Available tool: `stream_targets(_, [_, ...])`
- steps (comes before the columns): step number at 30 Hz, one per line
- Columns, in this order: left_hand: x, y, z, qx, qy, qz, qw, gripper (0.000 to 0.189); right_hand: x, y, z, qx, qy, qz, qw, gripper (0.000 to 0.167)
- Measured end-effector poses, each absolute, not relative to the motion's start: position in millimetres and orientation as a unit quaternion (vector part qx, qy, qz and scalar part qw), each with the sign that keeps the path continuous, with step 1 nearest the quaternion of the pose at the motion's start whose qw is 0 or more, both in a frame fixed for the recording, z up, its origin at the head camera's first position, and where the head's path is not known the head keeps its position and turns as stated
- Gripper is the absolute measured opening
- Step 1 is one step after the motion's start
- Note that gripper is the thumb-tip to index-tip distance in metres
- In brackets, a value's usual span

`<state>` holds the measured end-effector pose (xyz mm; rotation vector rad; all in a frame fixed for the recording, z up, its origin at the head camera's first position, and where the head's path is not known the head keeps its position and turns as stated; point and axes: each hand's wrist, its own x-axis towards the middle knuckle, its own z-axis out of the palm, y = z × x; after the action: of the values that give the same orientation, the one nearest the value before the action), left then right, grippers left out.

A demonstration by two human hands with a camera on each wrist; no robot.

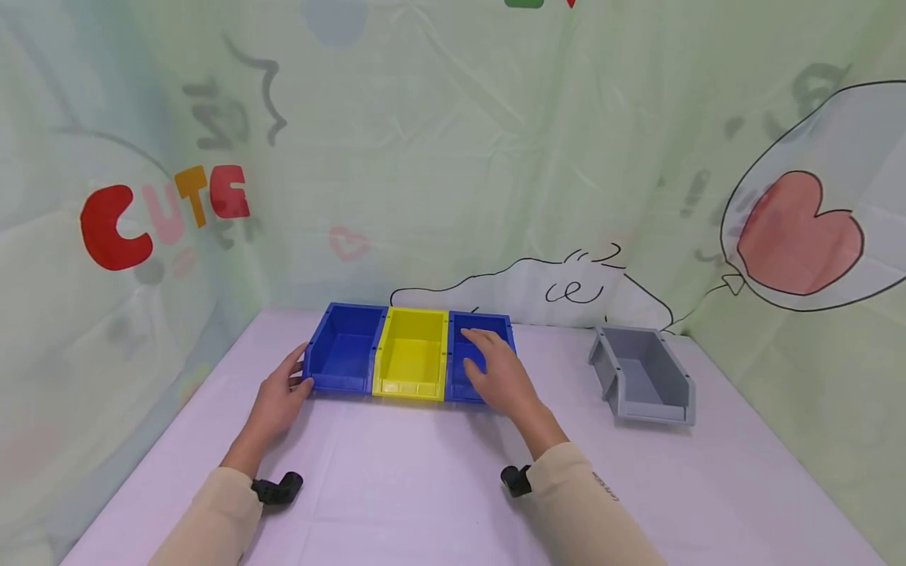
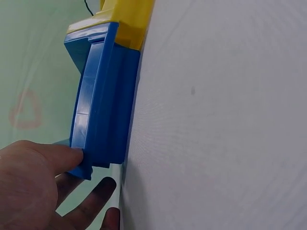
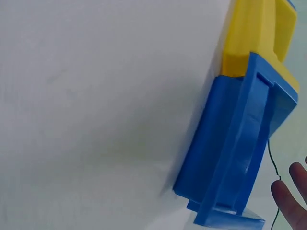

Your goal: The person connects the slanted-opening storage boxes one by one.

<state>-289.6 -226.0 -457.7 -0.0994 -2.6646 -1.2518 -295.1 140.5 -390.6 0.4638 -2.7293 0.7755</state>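
One smooth, pale counter

Glossy plastic with low fronts, left blue bin, yellow bin and right blue bin stand edge to edge; a grey bin sits well apart, open room between. The left hand pinches the left blue bin's outer front corner; the right hand, fingers spread, hovers above the right blue bin.

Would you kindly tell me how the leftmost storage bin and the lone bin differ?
The leftmost storage bin is blue; the lone bin is gray. The leftmost storage bin adjoins the yellow bin, while the lone bin stands apart. The left hand pinches the leftmost storage bin's corner; the lone bin is untouched. Both are open-topped with low fronts.
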Motion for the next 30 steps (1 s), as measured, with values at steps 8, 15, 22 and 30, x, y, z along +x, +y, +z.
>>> stream_targets(8, [-290.3, -226.0, -457.2, -0.036, -0.901, -0.421, 0.099, 0.065, -291.0, 151.9, -384.8, 0.134, -0.944, 0.266, 0.138, 0.052])
stream_targets(15, [-287.8, -223.7, -454.4, -0.029, -0.897, -0.431, 0.089, 0.065, -291.3, 165.6, -382.1, 0.122, -0.950, 0.262, 0.121, 0.057])
stream_targets(22, [-287.1, -222.7, -453.5, -0.034, -0.897, -0.432, 0.089, 0.065, -290.6, 182.8, -379.9, 0.109, -0.946, 0.271, 0.138, 0.058])
stream_targets(30, [-286.9, -224.4, -454.0, -0.033, -0.901, -0.424, 0.092, 0.065, -290.1, 199.4, -379.0, 0.084, -0.947, 0.277, 0.139, 0.061])
